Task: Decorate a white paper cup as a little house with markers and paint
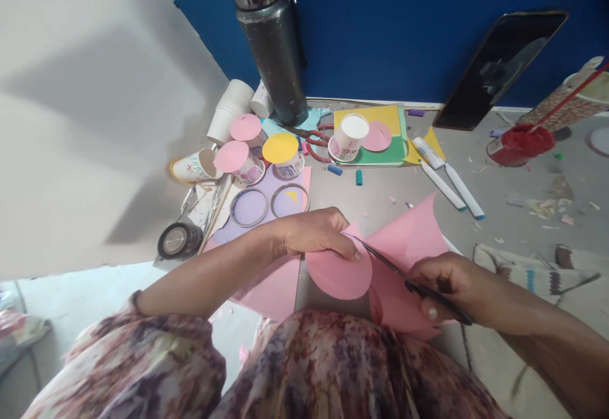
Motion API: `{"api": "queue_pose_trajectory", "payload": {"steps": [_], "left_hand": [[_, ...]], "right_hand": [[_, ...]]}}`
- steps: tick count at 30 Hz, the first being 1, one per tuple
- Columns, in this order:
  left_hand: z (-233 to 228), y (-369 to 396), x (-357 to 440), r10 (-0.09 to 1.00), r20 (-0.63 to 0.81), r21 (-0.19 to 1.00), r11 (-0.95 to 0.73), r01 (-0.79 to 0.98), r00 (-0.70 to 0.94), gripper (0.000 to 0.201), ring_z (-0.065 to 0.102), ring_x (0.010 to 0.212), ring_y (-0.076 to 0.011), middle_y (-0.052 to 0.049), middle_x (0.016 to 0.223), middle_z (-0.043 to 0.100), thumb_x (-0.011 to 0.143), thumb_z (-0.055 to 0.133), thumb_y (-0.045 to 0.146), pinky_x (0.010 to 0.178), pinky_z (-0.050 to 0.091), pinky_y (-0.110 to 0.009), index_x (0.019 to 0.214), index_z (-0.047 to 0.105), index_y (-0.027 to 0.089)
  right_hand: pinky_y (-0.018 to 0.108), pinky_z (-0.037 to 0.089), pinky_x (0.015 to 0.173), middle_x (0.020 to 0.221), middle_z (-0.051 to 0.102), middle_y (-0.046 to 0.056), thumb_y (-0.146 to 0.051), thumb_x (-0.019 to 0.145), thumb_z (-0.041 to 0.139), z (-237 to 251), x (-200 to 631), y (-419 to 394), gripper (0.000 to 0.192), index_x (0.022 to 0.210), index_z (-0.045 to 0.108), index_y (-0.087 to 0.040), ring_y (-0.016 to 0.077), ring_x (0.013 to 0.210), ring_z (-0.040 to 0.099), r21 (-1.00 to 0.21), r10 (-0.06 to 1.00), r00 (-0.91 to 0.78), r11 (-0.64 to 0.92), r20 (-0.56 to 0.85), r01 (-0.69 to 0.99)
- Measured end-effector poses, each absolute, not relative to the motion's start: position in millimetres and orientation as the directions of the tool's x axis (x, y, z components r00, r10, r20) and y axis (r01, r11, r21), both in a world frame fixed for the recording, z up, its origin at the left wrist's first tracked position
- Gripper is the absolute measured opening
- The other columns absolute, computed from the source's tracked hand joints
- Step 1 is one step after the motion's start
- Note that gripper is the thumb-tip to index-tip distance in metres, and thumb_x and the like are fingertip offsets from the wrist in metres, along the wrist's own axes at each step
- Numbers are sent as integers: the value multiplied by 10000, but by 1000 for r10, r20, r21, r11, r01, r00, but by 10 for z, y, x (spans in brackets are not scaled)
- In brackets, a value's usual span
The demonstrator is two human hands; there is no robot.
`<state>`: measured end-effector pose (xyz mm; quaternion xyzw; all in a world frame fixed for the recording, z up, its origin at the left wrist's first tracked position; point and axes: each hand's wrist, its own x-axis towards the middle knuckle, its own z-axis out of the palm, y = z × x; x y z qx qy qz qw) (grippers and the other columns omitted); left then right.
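My left hand (316, 233) pinches a pink paper sheet (409, 235) at a partly cut round disc (339, 273) near my lap. My right hand (447, 285) grips black-handled scissors (404, 276), whose blades reach up-left into the pink paper close to my left fingertips. The rest of the pink sheet curls upward behind the blades and drapes below my right hand.
On the floor ahead lie paper cups (349, 136) topped with pink and yellow discs (280, 147), a lilac sheet (266, 200) with two rings, yellow and green paper (380, 152), white markers (450, 184), a tape roll (178, 240), red scissors (316, 134), a steel flask (273, 38), a phone (499, 66) and a red paint lid (521, 143).
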<state>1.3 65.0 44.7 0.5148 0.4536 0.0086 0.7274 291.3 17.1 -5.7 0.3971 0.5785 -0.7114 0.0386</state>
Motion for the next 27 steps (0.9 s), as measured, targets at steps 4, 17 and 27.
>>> {"api": "queue_pose_trajectory", "payload": {"steps": [4, 17, 27], "left_hand": [[423, 641, 13, 482, -661, 745, 508, 431, 574, 426, 335, 442, -70, 51, 485, 436, 644, 801, 411, 439, 217, -241, 495, 465, 197], [418, 636, 26, 473, -665, 732, 565, 381, 578, 376, 401, 441, -79, 36, 488, 497, 627, 824, 375, 429, 254, -227, 499, 532, 175], [397, 628, 32, 480, -699, 704, 594, 390, 530, 379, 419, 442, -82, 42, 500, 515, 613, 834, 388, 430, 247, -226, 533, 526, 183]], "right_hand": [[267, 232, 558, 642, 423, -51, -657, 799, 777, -81, 2922, 163, 573, 657, 452, -207, 102, 621, 318, -794, 385, -696, -345, -606, 501], [260, 244, 551, 634, 458, -50, -646, 819, 778, -76, 2930, 167, 546, 675, 502, -198, 100, 611, 331, -791, 377, -701, -386, -606, 476], [262, 234, 542, 597, 476, -50, -693, 823, 761, -24, 2908, 169, 594, 650, 479, -200, 93, 587, 331, -800, 401, -695, -373, -596, 471]]}}
